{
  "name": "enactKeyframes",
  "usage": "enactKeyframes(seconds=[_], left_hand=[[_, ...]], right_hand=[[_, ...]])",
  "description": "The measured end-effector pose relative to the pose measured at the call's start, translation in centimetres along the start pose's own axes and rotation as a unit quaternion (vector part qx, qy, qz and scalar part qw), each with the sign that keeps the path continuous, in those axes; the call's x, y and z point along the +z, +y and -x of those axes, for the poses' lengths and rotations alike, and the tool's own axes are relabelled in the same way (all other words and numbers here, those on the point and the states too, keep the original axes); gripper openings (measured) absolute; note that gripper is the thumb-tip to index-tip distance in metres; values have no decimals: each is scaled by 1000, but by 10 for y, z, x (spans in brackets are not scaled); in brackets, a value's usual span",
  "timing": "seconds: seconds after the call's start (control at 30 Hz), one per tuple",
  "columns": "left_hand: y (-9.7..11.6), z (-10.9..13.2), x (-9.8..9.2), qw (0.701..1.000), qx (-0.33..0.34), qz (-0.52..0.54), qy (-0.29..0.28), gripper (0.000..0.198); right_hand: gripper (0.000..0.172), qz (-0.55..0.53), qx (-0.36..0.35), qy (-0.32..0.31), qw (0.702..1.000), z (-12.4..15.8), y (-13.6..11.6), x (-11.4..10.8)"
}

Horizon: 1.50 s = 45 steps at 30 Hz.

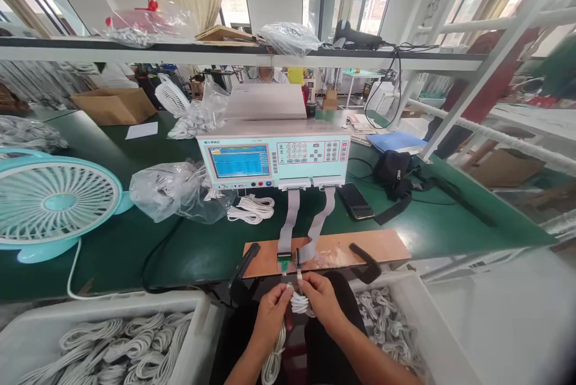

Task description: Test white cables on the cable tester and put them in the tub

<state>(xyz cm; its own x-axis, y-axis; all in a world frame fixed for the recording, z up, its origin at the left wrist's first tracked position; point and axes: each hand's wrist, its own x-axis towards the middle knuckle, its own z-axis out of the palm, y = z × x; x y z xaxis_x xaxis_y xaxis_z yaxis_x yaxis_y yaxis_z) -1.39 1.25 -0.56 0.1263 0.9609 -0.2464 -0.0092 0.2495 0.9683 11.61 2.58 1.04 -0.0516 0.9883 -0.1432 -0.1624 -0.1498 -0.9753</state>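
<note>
My left hand pinches one end of a white cable near its plug, just below a small green circuit board. In my right hand is the cable's other plug, held up against the second connector on the wooden board. Whether that plug is fully seated I cannot tell. The coiled white cable hangs below my left hand, with more loops between both hands. Two grey ribbon cables run from the connectors up to a bench tester with a lit blue screen.
White bins of coiled cables stand at left and right. A turquoise fan, bagged cables, a loose cable bundle, a phone and a black pouch lie on the green table. Black clamps grip the wooden board.
</note>
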Motion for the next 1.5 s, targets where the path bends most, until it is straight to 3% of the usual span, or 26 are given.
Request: enactKeyframes(seconds=[0.1, 0.2, 0.47, 0.67, 1.0, 1.23, 1.5], left_hand=[[6, 0, -7, 999, -5, 21, -43, 34], [11, -1, -11, 999, -6, 26, -45, 31], [2, -9, -2, 994, 24, 78, 71, 32], [0, -9, 5, 983, 24, 144, 107, 30], [-5, -9, 9, 980, 63, 109, 155, 30], [-6, -10, 10, 986, 55, 74, 143, 36], [11, -17, 9, 986, 76, 70, 130, 36]], right_hand=[[24, -86, 69, 6, 994, -2, -2, 4], [27, -151, 115, 20, 982, -4, -3, 8], [27, -136, 98, -11, 986, -4, -1, 6], [26, -117, 98, -20, 988, -4, -5, 5], [23, -120, 93, -30, 988, -2, -8, 7], [27, -111, 92, -21, 989, -2, -6, 8], [30, -105, 76, 3, 992, -2, 1, 10]])
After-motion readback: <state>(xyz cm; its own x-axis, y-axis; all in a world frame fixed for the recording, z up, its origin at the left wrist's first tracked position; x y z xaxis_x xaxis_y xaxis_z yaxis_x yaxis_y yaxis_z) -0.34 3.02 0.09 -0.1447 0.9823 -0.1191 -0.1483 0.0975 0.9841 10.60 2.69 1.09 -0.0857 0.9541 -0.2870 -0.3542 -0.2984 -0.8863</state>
